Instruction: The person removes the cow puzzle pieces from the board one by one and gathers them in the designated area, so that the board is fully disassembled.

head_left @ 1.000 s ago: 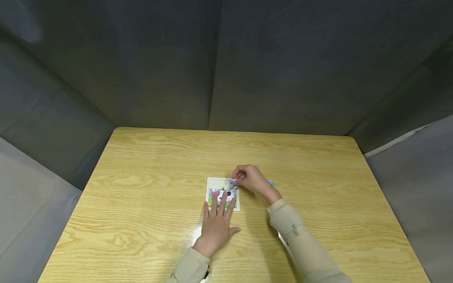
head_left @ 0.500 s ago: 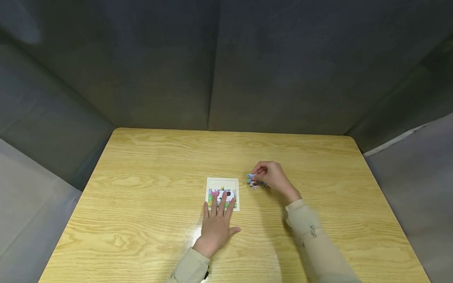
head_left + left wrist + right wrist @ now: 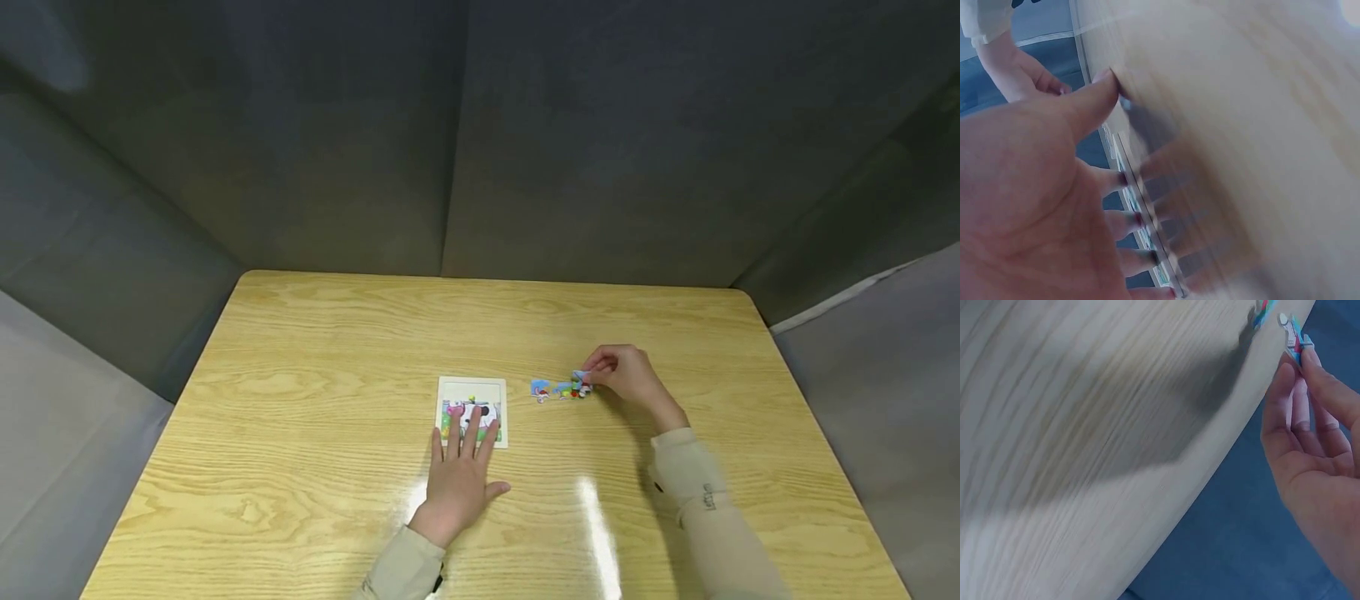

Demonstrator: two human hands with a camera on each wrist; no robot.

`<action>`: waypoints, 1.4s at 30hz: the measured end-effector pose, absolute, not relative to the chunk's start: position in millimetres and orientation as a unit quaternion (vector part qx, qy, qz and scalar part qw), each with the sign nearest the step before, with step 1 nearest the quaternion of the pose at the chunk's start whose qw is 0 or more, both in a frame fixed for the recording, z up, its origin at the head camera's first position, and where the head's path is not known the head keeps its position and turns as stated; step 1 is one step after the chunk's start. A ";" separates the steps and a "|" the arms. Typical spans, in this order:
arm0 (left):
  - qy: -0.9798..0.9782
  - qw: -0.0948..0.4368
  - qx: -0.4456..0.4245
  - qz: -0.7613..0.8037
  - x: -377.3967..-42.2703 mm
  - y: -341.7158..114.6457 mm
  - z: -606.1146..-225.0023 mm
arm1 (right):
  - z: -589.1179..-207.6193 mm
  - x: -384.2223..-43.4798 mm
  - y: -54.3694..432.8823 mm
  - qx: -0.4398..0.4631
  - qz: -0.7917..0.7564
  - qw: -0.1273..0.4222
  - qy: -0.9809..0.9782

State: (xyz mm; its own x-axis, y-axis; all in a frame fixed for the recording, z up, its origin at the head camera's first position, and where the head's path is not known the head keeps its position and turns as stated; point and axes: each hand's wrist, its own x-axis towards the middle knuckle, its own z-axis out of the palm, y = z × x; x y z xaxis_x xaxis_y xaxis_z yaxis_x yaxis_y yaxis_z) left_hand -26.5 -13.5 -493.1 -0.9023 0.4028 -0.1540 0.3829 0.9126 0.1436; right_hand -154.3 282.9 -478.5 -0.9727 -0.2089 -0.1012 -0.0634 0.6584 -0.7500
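In the head view my left hand (image 3: 459,483) lies palm down with spread fingers, their tips on a square jigsaw puzzle (image 3: 491,412) in a white tray (image 3: 471,388). Its picture of a pink and white animal fills the lower part of the tray, partly covered by my fingers. The left wrist view shows the tray edge-on (image 3: 1147,219) under my fingertips. To the right, my right hand (image 3: 630,375) pinches a small blue puzzle piece (image 3: 582,377) between thumb and fingers. In the right wrist view this piece (image 3: 1294,340) is seen edge-on, raised off the table.
Left of my right hand, a loose blue and red puzzle piece (image 3: 540,390) and a blue and yellow one (image 3: 562,390) lie on the wooden table (image 3: 337,358). Dark grey partitions (image 3: 600,167) stand behind the table and at its sides.
My right hand has moved right, from the tray past the loose pieces. Whether the pinched piece is the same one throughout, I cannot tell. My left hand stays in place.
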 end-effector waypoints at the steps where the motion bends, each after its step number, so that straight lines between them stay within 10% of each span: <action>1: 0.974 0.090 0.202 0.056 -26.4 -13.5 -493.0 | -478.9 -153.8 286.8 -0.072 -0.409 0.095 0.905; 25: 0.972 0.097 0.203 0.065 -25.7 -13.7 -491.7 | -501.5 -153.3 303.7 -0.048 -0.358 0.119 0.925; 42: 0.973 0.097 0.199 0.072 -26.4 -13.9 -495.7 | -492.7 -145.7 285.4 -0.106 -0.376 0.034 0.920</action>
